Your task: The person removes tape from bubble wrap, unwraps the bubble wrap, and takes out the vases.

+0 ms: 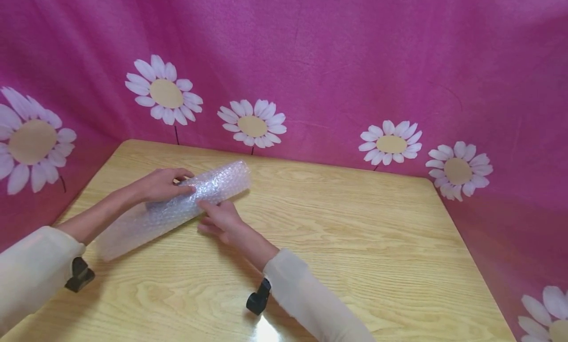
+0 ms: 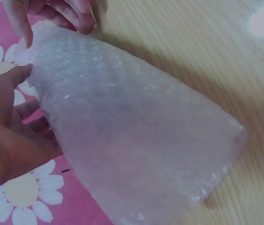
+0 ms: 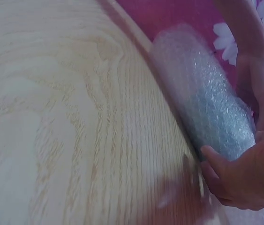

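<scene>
A bundle of clear bubble wrap (image 1: 224,181) lies slantwise over the left part of the table, its loose end toward the near left. Through the wrap in the right wrist view shows a bluish-grey thing (image 3: 218,122), its kind hidden by the layers. My left hand (image 1: 161,185) grips the far side of the bundle, thumb on top and fingers behind it. On the near side my right hand (image 1: 224,222) pinches the bundle, its thumb on the wrap and the other fingers lower down. Both hands sit close together near the bundle's middle.
The wood-grain table (image 1: 355,233) is enclosed at the back and sides by a pink cloth (image 1: 310,61) with white daisies. A black wrist strap mount (image 1: 258,297) hangs below the right sleeve, another mount (image 1: 80,274) below the left.
</scene>
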### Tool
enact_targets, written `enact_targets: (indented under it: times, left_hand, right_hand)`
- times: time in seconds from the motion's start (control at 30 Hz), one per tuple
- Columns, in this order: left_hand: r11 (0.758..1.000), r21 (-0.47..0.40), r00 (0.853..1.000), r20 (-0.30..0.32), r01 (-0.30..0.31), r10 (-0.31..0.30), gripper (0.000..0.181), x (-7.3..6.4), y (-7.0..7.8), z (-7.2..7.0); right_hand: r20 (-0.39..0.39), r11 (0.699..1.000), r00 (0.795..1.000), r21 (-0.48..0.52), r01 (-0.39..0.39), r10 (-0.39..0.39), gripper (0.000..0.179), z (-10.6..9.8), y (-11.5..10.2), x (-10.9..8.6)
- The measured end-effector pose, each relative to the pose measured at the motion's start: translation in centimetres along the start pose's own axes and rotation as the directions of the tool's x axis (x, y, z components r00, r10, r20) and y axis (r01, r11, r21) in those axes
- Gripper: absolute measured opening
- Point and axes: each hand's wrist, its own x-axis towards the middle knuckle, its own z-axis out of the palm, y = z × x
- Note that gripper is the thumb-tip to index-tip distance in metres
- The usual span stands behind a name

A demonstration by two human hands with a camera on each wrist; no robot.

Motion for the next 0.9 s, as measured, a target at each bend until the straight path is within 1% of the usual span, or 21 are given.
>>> enact_targets:
  times: [0.1,0.2,0.27,0.43,0.57,0.67,0.73,0.9]
  left_hand:
    - [1.000,-0.005,1.000,-0.008,-0.012,0.011,0.058,-0.1,0.0,-0.1]
    - [1.000,-0.008,0.999,-0.014,-0.029,0.029,0.057,-0.2,0.2,-0.3]
    - [1.000,-0.019,1.000,-0.004,-0.020,0.020,0.058,-0.3,0.3,-0.4]
    - [0.996,-0.091,0.999,0.034,0.014,-0.010,0.058,-0.3,-0.1,-0.6]
    - [0.987,-0.158,0.998,0.052,0.028,-0.020,0.057,-0.3,-0.4,-0.7]
    - [0.981,-0.192,0.998,0.054,0.033,-0.023,0.057,-0.2,-0.4,-0.7]
    - [0.979,-0.201,0.998,0.050,0.034,-0.024,0.056,-0.3,-0.3,-0.8]
    - [0.982,-0.189,0.999,0.026,0.023,-0.018,0.054,-0.3,-0.1,-0.6]
  right_hand:
    - [-0.008,1.000,1.000,0.021,0.013,-0.013,0.023,0.6,0.0,0.1]
    - [-0.033,0.999,0.999,0.045,0.029,-0.027,0.020,1.0,0.2,0.4]
    - [-0.045,0.997,0.998,0.061,0.038,-0.035,0.019,1.2,0.3,0.5]
    - [-0.038,0.996,0.998,0.079,0.048,-0.045,0.021,1.3,0.4,0.7]
    - [-0.040,0.995,0.998,0.081,0.051,-0.047,0.022,1.3,0.3,0.7]
    - [-0.045,0.995,0.998,0.086,0.054,-0.050,0.022,1.3,0.3,0.8]
    - [-0.044,0.995,0.998,0.089,0.055,-0.051,0.022,1.4,0.3,0.8]
    - [-0.059,0.993,0.997,0.104,0.057,-0.051,0.021,1.4,0.6,0.9]
